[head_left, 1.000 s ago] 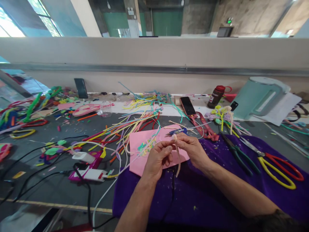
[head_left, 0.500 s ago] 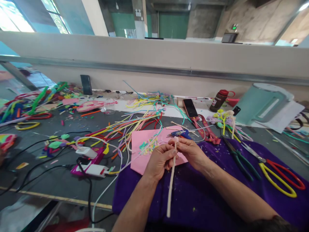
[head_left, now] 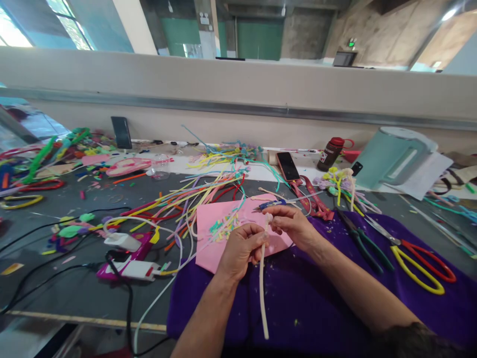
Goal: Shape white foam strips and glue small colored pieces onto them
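Note:
A cream-coloured fuzzy pipe cleaner (head_left: 263,293) hangs down from between my hands, its top end formed into a small pale knob. My left hand (head_left: 244,246) pinches the stem just below that knob. At the top, the fingers of my right hand (head_left: 288,222) are closed on the knob itself. Under and behind both hands lies a pink sheet (head_left: 208,253) scattered with small cut bits (head_left: 223,226) in yellow and teal. Blue-handled pliers or snips (head_left: 274,203) rest at the sheet's far edge, partly hidden by my right hand.
Purple cloth (head_left: 298,308) covers the near table. Dark green pliers (head_left: 363,243) and red-and-yellow scissors (head_left: 421,258) lie right. A power strip (head_left: 130,258) with trailing cables sits left. Loose pipe cleaners (head_left: 201,191), a phone (head_left: 287,166), a brown bottle (head_left: 331,154) and a teal kettle (head_left: 391,159) stand behind.
The view has shifted slightly, so the table things appear further left. My right hand has drawn a little away from my left, and the pipe cleaner's lower end has swung right.

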`<state>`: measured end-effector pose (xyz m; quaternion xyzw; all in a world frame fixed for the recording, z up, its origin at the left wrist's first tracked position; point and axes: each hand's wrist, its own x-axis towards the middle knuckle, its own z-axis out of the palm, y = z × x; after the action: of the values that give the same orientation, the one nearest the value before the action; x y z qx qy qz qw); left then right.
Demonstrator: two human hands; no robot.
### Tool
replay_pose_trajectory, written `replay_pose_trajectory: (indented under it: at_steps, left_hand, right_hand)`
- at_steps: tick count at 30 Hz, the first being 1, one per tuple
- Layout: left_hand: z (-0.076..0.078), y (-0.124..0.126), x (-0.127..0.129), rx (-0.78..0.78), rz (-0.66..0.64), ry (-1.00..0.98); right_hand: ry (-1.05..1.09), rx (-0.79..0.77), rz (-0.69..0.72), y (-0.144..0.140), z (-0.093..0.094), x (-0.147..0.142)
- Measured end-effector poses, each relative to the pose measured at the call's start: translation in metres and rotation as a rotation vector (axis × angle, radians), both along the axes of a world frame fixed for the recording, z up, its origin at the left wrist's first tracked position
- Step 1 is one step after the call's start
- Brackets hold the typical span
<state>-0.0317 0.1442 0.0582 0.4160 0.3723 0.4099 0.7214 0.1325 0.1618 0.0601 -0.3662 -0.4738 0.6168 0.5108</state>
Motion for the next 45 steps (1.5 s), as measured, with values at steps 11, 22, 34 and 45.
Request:
replay_pose_trajectory:
  at_steps: [11,22,34,45]
  left_hand:
    - [0.0010,-0.0008,0.0016,0.013,-0.030,0.011]
    - [-0.0004,-0.0012,0.0017,0.009,-0.029,0.008]
    - [-0.0007,-0.0007,0.0002,-0.005,-0.018,-0.038]
    - [-0.0003,-0.0015,0.0016,0.048,0.000,0.025]
  right_hand:
    - [-0.024,0.052,-0.012,-0.0014,-0.0035,-0.0042]
    - [-0.026,0.052,-0.011,-0.0017,-0.0043,-0.0050]
    - [0.061,0.032,0.038,-0.0025,-0.0050,-0.0034]
    - [0.030,0.044,-0.048,-0.0017,-0.0102,-0.0059]
